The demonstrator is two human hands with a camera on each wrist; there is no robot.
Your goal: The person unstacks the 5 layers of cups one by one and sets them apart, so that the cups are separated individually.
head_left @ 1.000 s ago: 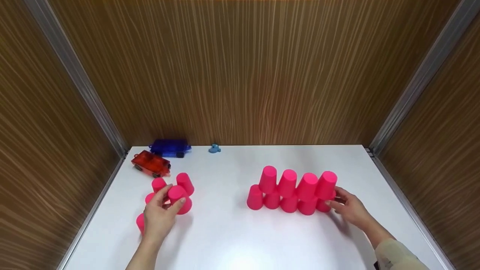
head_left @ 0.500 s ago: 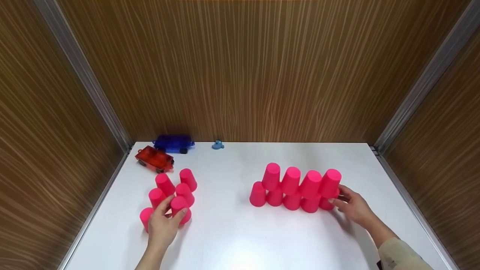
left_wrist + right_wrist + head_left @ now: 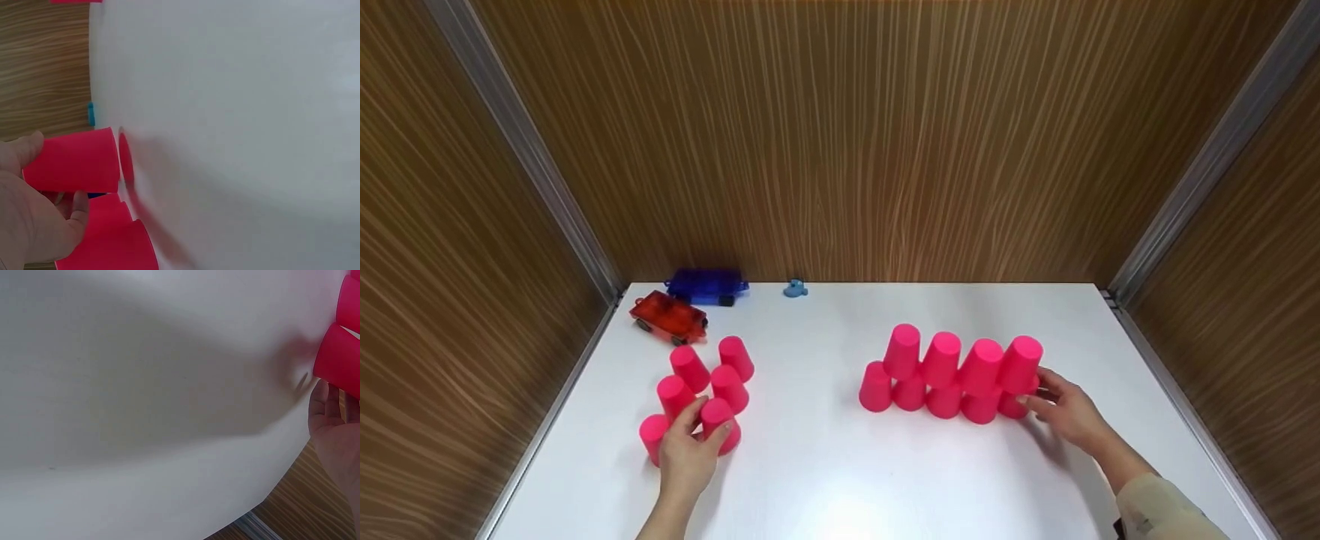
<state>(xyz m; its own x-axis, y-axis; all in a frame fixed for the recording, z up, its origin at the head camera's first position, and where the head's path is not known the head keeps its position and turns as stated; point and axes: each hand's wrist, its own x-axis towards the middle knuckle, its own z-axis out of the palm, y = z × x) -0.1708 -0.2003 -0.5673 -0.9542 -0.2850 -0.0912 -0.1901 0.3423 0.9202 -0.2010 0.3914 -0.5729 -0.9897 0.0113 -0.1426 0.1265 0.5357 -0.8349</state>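
Note:
My left hand [image 3: 688,454] holds a pink cup [image 3: 718,424], mouth down, between thumb and fingers at the front of the left group. In the left wrist view, the held cup [image 3: 73,161] has its rim close to the white table; whether they touch I cannot tell. Several other upside-down pink cups [image 3: 688,367] stand loosely behind and left of that hand. On the right, several pink cups [image 3: 943,401] form a lower row, with several more [image 3: 942,358] stacked above. My right hand [image 3: 1069,411] pinches the lower row's end cup [image 3: 340,360], thumb in front, other fingers partly hidden.
A blue toy wagon [image 3: 706,286], a red-orange toy wagon [image 3: 669,316] and a small light-blue toy [image 3: 795,289] lie along the back left. Wood-patterned panels [image 3: 840,150] wall the white table [image 3: 840,480] at the back and sides.
My left hand with its cup has come lower and nearer the table's front, exposing more of the cups behind. My right hand stays at the end cup. The head view shifted slightly.

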